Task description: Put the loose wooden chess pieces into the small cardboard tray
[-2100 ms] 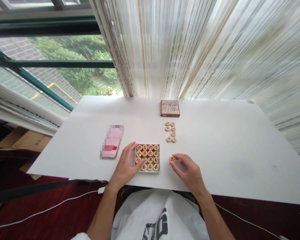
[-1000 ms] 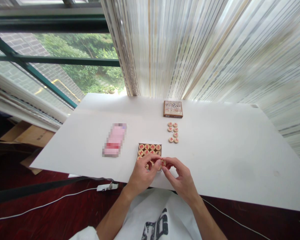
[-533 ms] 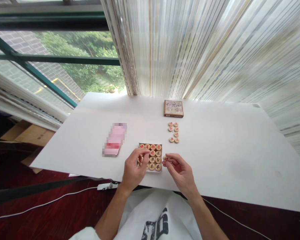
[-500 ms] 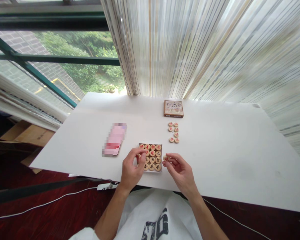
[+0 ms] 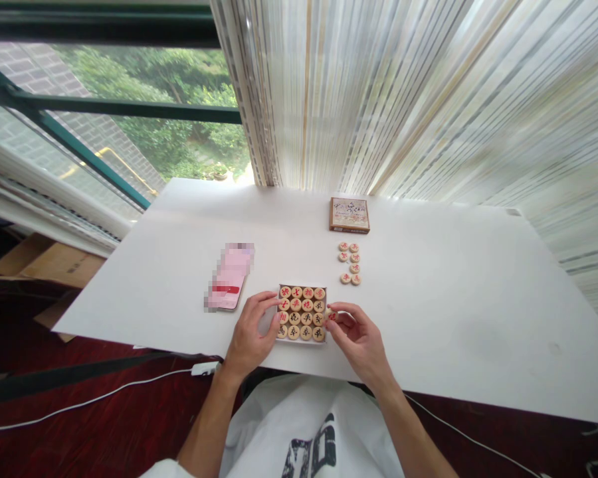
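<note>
A small white-walled box [image 5: 301,342] lies near the table's front edge, filled with rows of round wooden Chinese chess pieces [image 5: 296,305] bearing red and black characters. My left hand [image 5: 252,332] rests at the box's left side, thumb and fingers apart, their tips at the edge and the leftmost pieces. Just off the box's right edge, my right hand [image 5: 357,335] pinches one Chinese chess piece [image 5: 331,317] with a red character between thumb and fingers. Beyond it, several loose red-character pieces [image 5: 355,257] lie in two uneven columns on the table.
A flat printed box [image 5: 349,215] lies at the back of the white table [image 5: 453,299]. To the left is a pink-screened phone [image 5: 232,272], partly blurred. A striped curtain [image 5: 319,99] hangs behind. Cardboard boxes [image 5: 60,265] stand on the floor at left.
My left hand has drawn back leftward from over the pieces to the box's left edge, uncovering more of them. The right hand still holds its piece beside the box.
</note>
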Demonstrator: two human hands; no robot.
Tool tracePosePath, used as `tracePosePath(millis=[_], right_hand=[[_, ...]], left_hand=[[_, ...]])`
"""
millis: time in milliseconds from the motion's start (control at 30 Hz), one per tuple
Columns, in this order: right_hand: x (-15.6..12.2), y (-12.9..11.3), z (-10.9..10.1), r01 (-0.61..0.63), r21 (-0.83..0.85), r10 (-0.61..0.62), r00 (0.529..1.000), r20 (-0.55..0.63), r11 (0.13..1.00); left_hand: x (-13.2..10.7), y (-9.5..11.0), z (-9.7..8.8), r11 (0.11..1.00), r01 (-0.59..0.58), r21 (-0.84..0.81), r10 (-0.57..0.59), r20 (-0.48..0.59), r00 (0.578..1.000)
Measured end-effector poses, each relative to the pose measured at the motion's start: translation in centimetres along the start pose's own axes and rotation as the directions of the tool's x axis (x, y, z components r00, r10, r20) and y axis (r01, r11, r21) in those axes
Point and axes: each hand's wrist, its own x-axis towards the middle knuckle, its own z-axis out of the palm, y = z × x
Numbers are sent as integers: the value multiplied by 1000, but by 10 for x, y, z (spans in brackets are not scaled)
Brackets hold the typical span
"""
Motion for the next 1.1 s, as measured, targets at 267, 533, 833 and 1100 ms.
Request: tracePosePath(millis=[267,533,833,1100], right_hand=[[4,4,7,72,-75,-74,997,-18,995],[4,-1,12,37,-122,-42,998,-41,992],[-1,-9,12,-109,-157,103,994,-48,982],[0,-12,15,-82,-188,67,994,-88,979]], left_hand=[[2,-1,0,999,-20,33,20,9,1000],[2,-2,1,1000,-2,25,2,6,1000],[2,0,0,1000,1,15,-1,0,1000],[3,1,-1,1000,4,7,-4,-6,1000]])
